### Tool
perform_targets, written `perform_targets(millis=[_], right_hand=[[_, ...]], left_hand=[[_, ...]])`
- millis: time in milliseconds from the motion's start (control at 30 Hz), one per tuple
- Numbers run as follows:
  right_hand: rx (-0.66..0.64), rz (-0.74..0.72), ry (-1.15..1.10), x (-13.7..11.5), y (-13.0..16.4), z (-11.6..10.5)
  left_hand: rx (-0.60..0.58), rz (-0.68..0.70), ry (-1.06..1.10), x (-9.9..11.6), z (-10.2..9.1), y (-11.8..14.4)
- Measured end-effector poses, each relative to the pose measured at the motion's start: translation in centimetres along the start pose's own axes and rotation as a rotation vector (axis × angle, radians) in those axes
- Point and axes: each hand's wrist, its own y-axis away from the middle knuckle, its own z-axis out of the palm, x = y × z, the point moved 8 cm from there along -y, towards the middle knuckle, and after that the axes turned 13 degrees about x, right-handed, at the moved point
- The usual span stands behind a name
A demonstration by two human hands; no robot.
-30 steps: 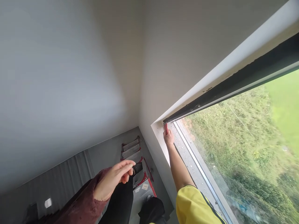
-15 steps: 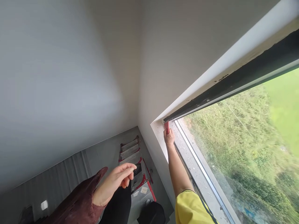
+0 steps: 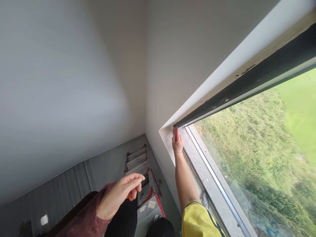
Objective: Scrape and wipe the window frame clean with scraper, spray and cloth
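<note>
My right hand (image 3: 177, 144), on a bare arm with a yellow sleeve, reaches up to the top corner of the window recess. It grips a small red tool (image 3: 175, 133) whose tip touches the dark window frame strip (image 3: 247, 86) at that corner. My left hand (image 3: 123, 193), in a maroon sleeve, hovers low in the middle with its fingers loosely curled and nothing in them. It hangs above black trouser legs (image 3: 125, 217) and the ladder top.
A grey and red stepladder (image 3: 145, 184) stands below in the room corner. The window pane (image 3: 259, 154) shows green vegetation outside, and the speckled side frame (image 3: 204, 171) runs down beside my right arm. Plain white walls fill the left and top.
The view has shifted slightly. My right hand stays at the recess corner, and the red tool shows more fully than a second ago. My left hand has hardly moved.
</note>
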Motion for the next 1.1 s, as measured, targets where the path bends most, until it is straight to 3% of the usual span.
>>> perform_targets(millis=[200,433,733,1100], right_hand=[[-0.042,0.018,-0.025,0.1,-0.1,0.7],[0.081,0.028,-0.015,0.0,0.5,0.6],[0.033,0.124,-0.010,0.5,1.6,1.7],[0.094,0.210,-0.044,0.1,1.4,1.5]], left_hand=[[-0.013,-0.031,-0.011,-1.0,0.4,-0.2],[-0.004,-0.043,-0.027,-1.7,0.1,-0.6],[-0.009,-0.058,-0.006,-2.4,0.1,-1.1],[-0.037,-0.050,-0.023,-2.5,0.9,-0.9]])
